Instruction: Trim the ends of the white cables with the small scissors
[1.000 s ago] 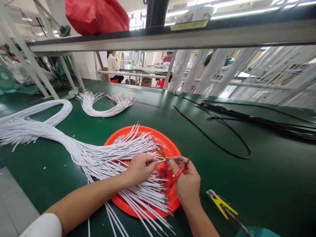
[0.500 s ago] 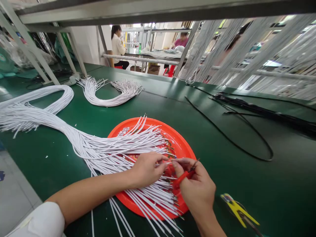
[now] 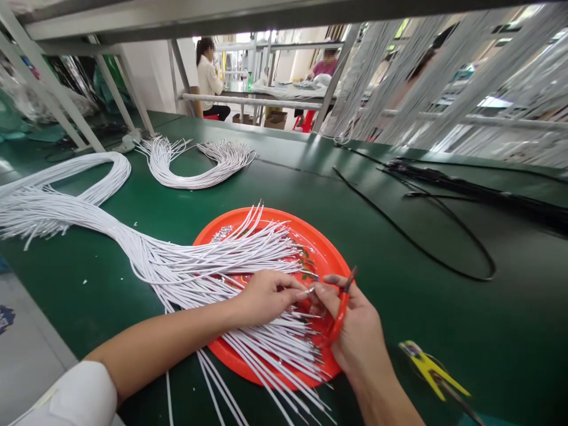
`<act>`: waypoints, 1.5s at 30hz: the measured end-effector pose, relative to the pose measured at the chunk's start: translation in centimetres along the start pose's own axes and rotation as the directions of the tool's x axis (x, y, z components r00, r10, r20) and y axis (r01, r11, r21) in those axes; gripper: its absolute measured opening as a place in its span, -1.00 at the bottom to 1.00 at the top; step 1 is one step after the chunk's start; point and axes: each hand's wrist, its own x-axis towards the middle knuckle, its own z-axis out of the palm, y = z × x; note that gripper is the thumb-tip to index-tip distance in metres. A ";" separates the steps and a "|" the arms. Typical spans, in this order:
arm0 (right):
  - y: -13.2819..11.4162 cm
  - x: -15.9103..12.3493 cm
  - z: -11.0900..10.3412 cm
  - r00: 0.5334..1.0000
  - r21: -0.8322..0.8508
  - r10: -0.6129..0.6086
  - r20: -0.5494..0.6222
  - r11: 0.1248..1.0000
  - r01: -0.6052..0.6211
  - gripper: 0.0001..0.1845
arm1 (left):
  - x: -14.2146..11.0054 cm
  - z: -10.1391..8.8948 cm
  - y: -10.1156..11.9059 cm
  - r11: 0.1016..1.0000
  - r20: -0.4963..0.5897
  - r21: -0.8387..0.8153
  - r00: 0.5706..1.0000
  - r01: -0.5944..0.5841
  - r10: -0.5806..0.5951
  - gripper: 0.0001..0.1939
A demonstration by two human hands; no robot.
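My left hand (image 3: pixel 268 299) is closed in a pinch on the end of a white wire, above the red tray (image 3: pixel 213 229). Close by its fingertips, my right hand (image 3: pixel 355 322) has thumb and forefinger at that same wire end. Tucked in the right hand is a pair of red-handled scissors (image 3: pixel 341 316), its dark tip pointing up. A large bundle of white wires (image 3: pixel 164 260) spreads across the tray, many ends dark or bare. Small silvery bits (image 3: pixel 222 234) lie at the tray's far left.
More white wires (image 3: pixel 190 180) lie curved at the back. Black cables (image 3: pixel 470 195) stretch along the right, and a yellow-handled tool (image 3: pixel 432 370) rests at front right. A metal shelf frame (image 3: pixel 186 26) spans overhead. Two people sit beyond the table.
The scissors have turned more upright in my right hand, which has shifted slightly. My left hand stays almost in place, its fingers still at the wire end.
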 end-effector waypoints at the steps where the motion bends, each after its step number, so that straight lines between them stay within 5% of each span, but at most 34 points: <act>1: 0.0 -0.1 0.0 0.999 -0.032 -0.048 -0.011 0.998 0.048 -0.56 | 0.0 0.0 -0.1 1.000 -0.014 0.028 1.000 0.014 -0.014 -0.79; 6: 0.1 -0.4 -0.4 0.931 -0.441 -0.359 0.062 0.827 0.348 -0.72 | -0.1 -0.2 0.1 0.966 -0.049 0.257 0.998 0.043 -0.031 -0.76; 9: 0.1 -0.3 -0.6 0.901 -0.584 -0.421 0.108 0.706 0.400 -0.75 | -0.3 -0.3 0.3 0.958 -0.067 0.284 0.997 0.052 -0.034 -0.75; 17: 0.0 0.1 -0.4 0.950 -0.373 -0.312 0.012 0.880 0.294 -0.66 | -0.2 0.1 0.1 0.978 -0.142 0.209 0.990 0.009 0.021 -0.78; 24: 0.1 -0.5 -0.3 0.916 -0.471 -0.400 0.009 0.807 0.357 -0.71 | -0.3 0.0 -0.1 0.943 -0.126 0.326 0.985 -0.074 0.121 -0.79; 33: -0.4 -0.3 -0.1 0.925 -0.408 -0.379 -0.017 0.848 0.340 -0.73 | -0.2 0.1 0.1 0.981 -0.089 0.189 0.994 -0.048 0.066 -0.81; 39: -0.5 -0.3 -0.3 0.909 -0.498 -0.416 -0.018 0.792 0.353 -0.74 | -0.2 0.0 0.3 0.977 -0.192 0.194 0.973 -0.092 0.130 -0.82; 45: -0.2 -1.1 0.1 0.922 -0.688 -0.297 0.248 0.616 0.383 -0.78 | -0.3 -0.1 0.8 0.991 -0.244 0.085 0.962 -0.105 0.123 -0.86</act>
